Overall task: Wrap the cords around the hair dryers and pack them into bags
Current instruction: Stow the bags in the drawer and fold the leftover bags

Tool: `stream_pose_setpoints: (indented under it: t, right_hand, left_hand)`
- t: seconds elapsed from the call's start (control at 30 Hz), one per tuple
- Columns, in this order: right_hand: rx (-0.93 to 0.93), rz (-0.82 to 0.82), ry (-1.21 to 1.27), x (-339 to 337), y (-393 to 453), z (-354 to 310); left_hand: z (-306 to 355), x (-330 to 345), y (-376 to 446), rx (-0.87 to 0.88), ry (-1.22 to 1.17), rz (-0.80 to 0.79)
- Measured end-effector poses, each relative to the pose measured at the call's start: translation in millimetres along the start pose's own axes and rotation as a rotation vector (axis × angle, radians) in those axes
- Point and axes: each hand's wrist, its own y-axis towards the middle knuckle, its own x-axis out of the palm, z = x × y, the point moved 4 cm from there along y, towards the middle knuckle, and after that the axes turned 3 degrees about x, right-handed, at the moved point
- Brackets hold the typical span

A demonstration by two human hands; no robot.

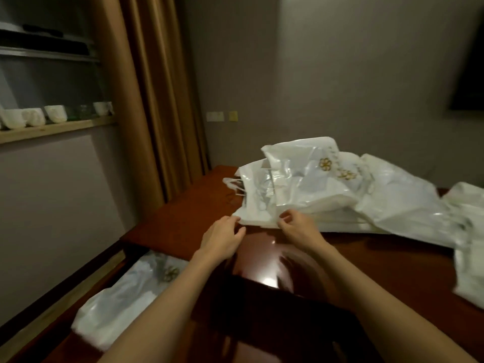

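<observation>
A pile of white plastic bags (309,187) with gold flower prints lies on the dark red-brown table (379,260). My right hand (298,226) pinches the near edge of the lowest bag in the pile. My left hand (222,238) is just left of that bag's corner, fingers loosely curled and touching the edge; whether it holds the plastic is unclear. No hair dryer or cord shows in the view. More white bags (468,247) spread along the table's right side.
A white bag (123,302) lies on the lower surface left of the table. A brown curtain (154,95) hangs behind. A wall shelf (55,131) at the left holds several white cups. A dark screen (468,61) hangs at the upper right.
</observation>
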Motion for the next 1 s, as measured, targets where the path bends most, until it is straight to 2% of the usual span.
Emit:
stream_pose_setpoints:
  t: [0.17,0.23,0.33,0.47,0.53,0.63,0.77,1.0]
  right_hand:
    - [0.201,0.129,0.108,-63.9,31.4,57.0]
    - [0.277,0.235,0.141,-82.8,40.8,74.7]
    - [0.290,0.363,0.134,-107.8,59.4,86.3]
    - [0.352,0.428,0.147,-119.9,82.5,96.4]
    - [0.387,0.399,0.125,-117.1,88.3,103.6]
    - [0.383,0.273,0.072,-109.7,91.4,111.6]
    - [0.290,0.263,0.081,-115.0,75.7,104.7]
    - [0.295,0.110,0.014,-99.2,-12.9,104.7]
  left_hand:
    - [59.9,28.8,58.9,-0.060,-0.216,-0.002]
    - [72.5,39.0,78.2,-0.098,-0.297,-0.017]
    - [81.2,55.1,100.9,-0.154,-0.426,-0.076]
    - [75.8,70.3,120.5,-0.261,-0.705,-0.091]
    - [70.7,74.1,125.4,-0.307,-0.710,-0.073]
    - [67.6,75.6,128.0,-0.297,-0.777,-0.096]
    - [66.8,60.9,111.4,-0.275,-0.795,-0.155]
    - [54.9,45.1,29.5,-0.250,-0.856,-0.324]
